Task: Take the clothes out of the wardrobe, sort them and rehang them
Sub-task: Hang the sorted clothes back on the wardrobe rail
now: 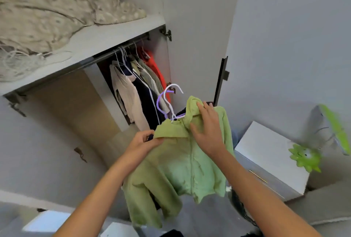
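Held up in front of the open wardrobe: a light green zip-front hoodie, long axis running top to bottom, hood end pointing up toward the rail, hem hanging down. Soft, creased cloth, zip down the middle, 1 sleeve drooping at lower left. Hung on 2 hangers, 1 white hanger and 1 purple hanger, hooks rising above the collar. Left hand pinching the left shoulder edge of the hoodie, fingers curled round the cloth. Right hand laid over the hood and right shoulder, fingers bent onto the fabric, gripping near the collar. Behind, on the rail: beige, navy, olive and orange garments. Folded bedding on the shelf above. White box at right.
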Demonstrator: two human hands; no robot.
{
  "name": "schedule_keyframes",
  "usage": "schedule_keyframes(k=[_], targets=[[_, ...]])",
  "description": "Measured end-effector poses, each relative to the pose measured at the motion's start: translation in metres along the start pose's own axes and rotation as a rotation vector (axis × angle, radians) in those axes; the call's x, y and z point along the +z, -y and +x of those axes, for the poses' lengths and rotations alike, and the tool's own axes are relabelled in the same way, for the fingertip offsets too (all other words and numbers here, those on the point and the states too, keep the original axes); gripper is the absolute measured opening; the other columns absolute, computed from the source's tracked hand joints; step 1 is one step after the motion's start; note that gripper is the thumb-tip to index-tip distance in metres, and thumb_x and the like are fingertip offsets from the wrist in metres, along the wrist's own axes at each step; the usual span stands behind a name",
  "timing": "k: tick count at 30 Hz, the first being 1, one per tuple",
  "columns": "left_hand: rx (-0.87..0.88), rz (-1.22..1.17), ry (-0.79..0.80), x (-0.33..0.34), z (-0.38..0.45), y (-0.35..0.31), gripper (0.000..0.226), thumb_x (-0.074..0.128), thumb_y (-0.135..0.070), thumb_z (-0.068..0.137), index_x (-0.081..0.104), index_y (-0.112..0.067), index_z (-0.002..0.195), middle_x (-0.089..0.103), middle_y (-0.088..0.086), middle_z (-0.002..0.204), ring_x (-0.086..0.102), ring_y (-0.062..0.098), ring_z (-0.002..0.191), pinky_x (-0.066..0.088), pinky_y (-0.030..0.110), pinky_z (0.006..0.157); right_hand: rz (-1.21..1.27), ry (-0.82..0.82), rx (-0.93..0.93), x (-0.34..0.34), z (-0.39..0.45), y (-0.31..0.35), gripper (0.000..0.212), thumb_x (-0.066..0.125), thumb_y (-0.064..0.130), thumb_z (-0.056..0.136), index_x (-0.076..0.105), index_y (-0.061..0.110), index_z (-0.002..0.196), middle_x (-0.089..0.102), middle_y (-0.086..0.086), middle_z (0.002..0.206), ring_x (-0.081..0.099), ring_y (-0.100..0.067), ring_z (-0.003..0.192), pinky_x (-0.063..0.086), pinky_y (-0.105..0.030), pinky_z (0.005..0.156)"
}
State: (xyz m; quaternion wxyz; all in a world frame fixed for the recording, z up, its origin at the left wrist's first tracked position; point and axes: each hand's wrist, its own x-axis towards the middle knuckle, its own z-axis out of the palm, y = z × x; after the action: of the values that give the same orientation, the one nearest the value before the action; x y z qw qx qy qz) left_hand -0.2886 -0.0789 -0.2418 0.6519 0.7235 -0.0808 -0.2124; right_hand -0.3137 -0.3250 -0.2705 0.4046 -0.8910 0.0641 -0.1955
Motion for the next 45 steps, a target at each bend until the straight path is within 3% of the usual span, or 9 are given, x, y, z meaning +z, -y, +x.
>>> schedule_keyframes(k=[2, 5, 10, 13, 17, 20, 27, 37, 45], targets=[[-0.013, -0.079, -0.127, -0.004, 0.004, 0.000, 0.037, 0.078, -0.029, 0.072, 0.078, -0.003, 0.098, 0.076, 0.017, 0.095, 0.070, 0.028, 0.089, 0.051, 0.038, 0.083, 0.075, 0.028, -0.064, 0.022, 0.012, 0.014, 0.066, 0.062, 0.032, 0.096, 0.042, 0.015, 0.156, 0.027, -0.007, 0.168, 0.020, -0.025, 0.157, 0.015, -0.038, 0.128], [-0.061, -0.254, -0.374, -0.011, 0.006, -0.001, 0.025, 0.065, -0.032, 0.080, 0.080, -0.013, 0.083, 0.073, 0.010, 0.101, 0.065, 0.026, 0.100, 0.047, 0.040, 0.093, 0.184, -0.011, -0.083, 0.055, 0.022, 0.042, 0.060, 0.070, 0.026, 0.092, 0.051, 0.020, 0.149, 0.036, -0.005, 0.150, 0.036, -0.022, 0.136, 0.035, -0.040, 0.117], [-0.103, -0.424, -0.529, -0.031, 0.027, 0.010, 0.055, 0.063, -0.053, 0.084, 0.076, -0.007, 0.110, 0.075, 0.014, 0.113, 0.069, 0.033, 0.108, 0.049, 0.045, 0.101, 0.472, 0.127, 0.048, 0.102, 0.050, 0.080, 0.064, 0.072, 0.036, 0.091, 0.046, 0.032, 0.149, 0.060, 0.007, 0.109, 0.060, -0.015, 0.103, 0.053, -0.038, 0.093], [-0.036, -0.199, -0.562, -0.042, 0.049, 0.011, 0.032, 0.060, -0.045, 0.092, 0.075, -0.022, 0.076, 0.072, 0.002, 0.080, 0.065, 0.021, 0.082, 0.047, 0.041, 0.082, 0.586, 0.155, 0.122, 0.124, 0.070, 0.094, 0.056, 0.075, 0.041, 0.086, 0.051, 0.030, 0.135, 0.066, 0.006, 0.105, 0.066, -0.017, 0.099, 0.056, -0.040, 0.089], [0.015, -0.178, -0.632, -0.046, 0.076, 0.020, 0.033, 0.063, -0.035, 0.095, 0.063, -0.010, 0.074, 0.056, 0.004, 0.070, 0.050, 0.017, 0.072, 0.038, 0.040, 0.071, 0.515, 0.259, 0.141, 0.153, 0.094, 0.100, 0.022, 0.077, 0.033, 0.089, 0.063, 0.016, 0.091, 0.066, 0.002, 0.083, 0.063, -0.012, 0.077, 0.054, -0.037, 0.076], [-0.015, -0.141, -0.700, -0.050, 0.090, 0.023, 0.032, 0.062, -0.020, 0.103, 0.061, -0.013, 0.072, 0.051, -0.003, 0.063, 0.044, 0.012, 0.064, 0.035, 0.035, 0.064, 0.454, 0.365, 0.141, 0.165, 0.113, 0.102, 0.029, 0.074, 0.026, 0.094, 0.057, 0.009, 0.078, 0.054, 0.003, 0.068, 0.048, -0.006, 0.063, 0.042, -0.022, 0.064], [-0.066, -0.236, -0.796, -0.054, 0.120, 0.024, 0.035, 0.061, -0.021, 0.104, 0.055, 0.008, 0.086, 0.050, 0.010, 0.074, 0.045, 0.019, 0.072, 0.036, 0.038, 0.069, 0.382, 0.465, 0.111, 0.196, 0.148, 0.099, 0.034, 0.059, 0.020, 0.102, 0.039, 0.018, 0.074, 0.044, 0.003, 0.071, 0.041, -0.014, 0.067, 0.037, -0.034, 0.067], [-0.215, -0.194, -1.083, -0.045, 0.149, 0.010, 0.038, 0.064, -0.038, 0.103, 0.052, -0.012, 0.078, 0.040, -0.002, 0.067, 0.036, 0.015, 0.063, 0.032, 0.036, 0.066, 0.295, 0.734, 0.030, 0.216, 0.203, 0.082, 0.017, 0.041, 0.023, 0.109, 0.037, 0.022, 0.093, 0.048, 0.000, 0.098, 0.047, -0.020, 0.087, 0.040, -0.038, 0.079], [-0.281, -0.202, -1.247, -0.050, 0.128, 0.016, 0.045, 0.061, -0.044, 0.104, 0.059, -0.002, 0.089, 0.043, 0.004, 0.075, 0.040, 0.019, 0.070, 0.035, 0.037, 0.070, 0.349, 0.947, -0.014, 0.223, 0.194, 0.080, 0.011, 0.037, 0.024, 0.110, 0.045, 0.021, 0.104, 0.053, 0.000, 0.100, 0.053, -0.022, 0.093, 0.044, -0.039, 0.084]])
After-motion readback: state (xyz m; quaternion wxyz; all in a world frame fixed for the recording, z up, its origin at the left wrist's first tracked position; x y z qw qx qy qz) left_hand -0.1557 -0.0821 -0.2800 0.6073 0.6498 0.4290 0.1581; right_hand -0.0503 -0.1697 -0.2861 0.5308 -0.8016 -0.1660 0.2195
